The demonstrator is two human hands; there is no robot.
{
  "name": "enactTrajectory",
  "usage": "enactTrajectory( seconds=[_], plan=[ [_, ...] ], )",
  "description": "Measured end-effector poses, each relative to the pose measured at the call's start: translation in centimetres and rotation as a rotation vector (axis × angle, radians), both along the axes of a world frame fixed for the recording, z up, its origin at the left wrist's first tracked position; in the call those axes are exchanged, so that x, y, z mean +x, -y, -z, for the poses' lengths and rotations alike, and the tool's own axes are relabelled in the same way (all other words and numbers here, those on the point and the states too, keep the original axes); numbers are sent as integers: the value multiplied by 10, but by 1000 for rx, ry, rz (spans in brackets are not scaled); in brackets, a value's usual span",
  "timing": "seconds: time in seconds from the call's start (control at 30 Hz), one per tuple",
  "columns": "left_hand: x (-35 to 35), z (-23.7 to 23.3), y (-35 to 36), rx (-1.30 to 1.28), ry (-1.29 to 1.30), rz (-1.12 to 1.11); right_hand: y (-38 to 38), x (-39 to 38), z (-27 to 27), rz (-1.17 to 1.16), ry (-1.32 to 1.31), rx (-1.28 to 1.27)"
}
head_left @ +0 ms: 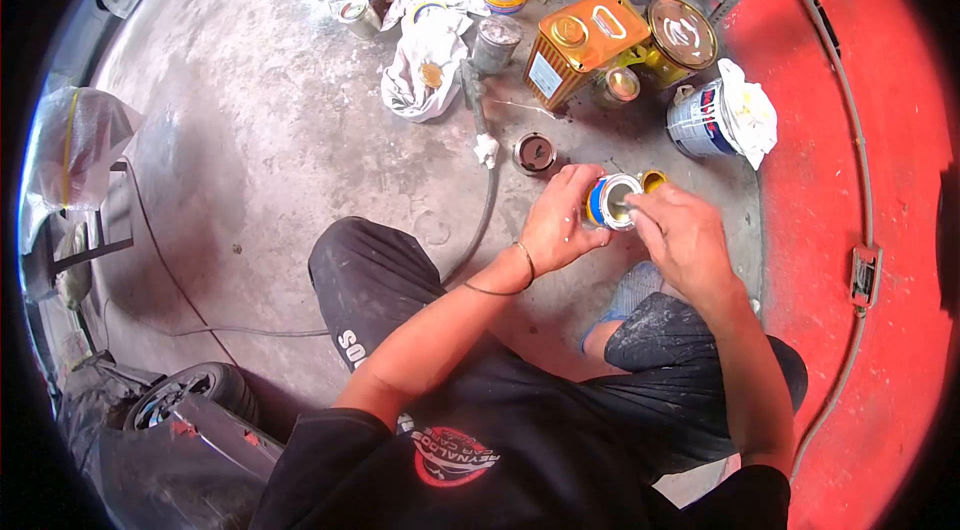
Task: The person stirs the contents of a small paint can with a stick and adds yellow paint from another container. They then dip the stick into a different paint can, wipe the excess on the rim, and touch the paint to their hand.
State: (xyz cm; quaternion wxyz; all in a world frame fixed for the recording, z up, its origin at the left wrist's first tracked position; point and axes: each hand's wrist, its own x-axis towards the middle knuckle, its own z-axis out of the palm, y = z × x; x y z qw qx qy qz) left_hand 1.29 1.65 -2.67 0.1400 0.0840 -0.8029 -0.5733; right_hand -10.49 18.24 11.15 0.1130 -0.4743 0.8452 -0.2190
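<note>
My left hand (560, 222) is closed around the side of a small paint can (598, 202) with a blue and yellow label, its mouth facing up. Pale liquid shows inside. Over the can's right rim, my right hand (688, 238) is closed in a pinch. A thin stick-like piece seems to run from those fingers into the can, but its kind is mostly hidden. Just behind the can, partly covered by my right hand, sits a small yellow container (652, 180). To the left stands a small open tin (535, 154) with dark brown contents.
An orange rectangular tin (585, 45), a large round can (682, 38) and a tilted bucket with white cloth (752, 113) stand behind. White rags (425, 70), a hose (490, 192) and several paint cans lie further left. A red wall (900, 180) borders the right.
</note>
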Motion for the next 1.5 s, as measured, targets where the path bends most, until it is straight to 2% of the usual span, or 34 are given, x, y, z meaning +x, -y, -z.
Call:
enactTrajectory(
  seconds=[0.07, 0.17, 0.2, 0.3, 0.4, 0.5, 0.6, 0.7, 0.8, 0.9, 1.0, 1.1, 1.2, 1.3, 1.4, 1.5],
  plan=[
    [0, 2, -2, -2, -5, 5, -6, 2, 0, 11, 191, -1],
    [1, 4, -1, 8, 0, 9, -2, 2, 3, 122, 22, -103],
    [1, 3, -1, 7, 2, 5, 0, 0, -3, 30, -181, -72],
    [1, 2, 0, 0, 40, 16, -5, 0, 1, -38, 28, 1],
    [2, 3, 0, -7, 25, 24, 2, 4, -1, 179, 228, -133],
    [2, 3, 3, -20, 7, 12, -1, -5, 4, -15, -193, -30],
    [3, 5, 2, 2, 8, 8, -2, -3, 9, 22, 193, -43],
    [1, 7, 4, -15, -20, -2, 3, -3, 2, 47, -117, -91],
    [0, 6, 4, -3, -18, -1, -4, -7, 1, -47, -76, 7],
    [0, 3, 3, -14, -14, 10, -5, -3, 7, 78, -17, -52],
    [-1, 0, 2, -6, 4, 23, -4, -5, 4, -25, -220, -17],
    [0, -2, 1, -50, 1, 28, -5, -1, 8, 23, 120, -49],
    [-1, -2, 3, -151, -10, -17, -3, 2, -2, 223, 340, -47],
    [-4, -6, 9, -231, -5, -53, -9, -5, 0, 60, -111, -25],
    [-7, -7, 13, -257, -25, -72, -3, -5, 1, 32, -336, -110],
    [-8, -6, 14, -241, -39, -83, 0, -3, 2, -21, -393, -82]
  ],
)
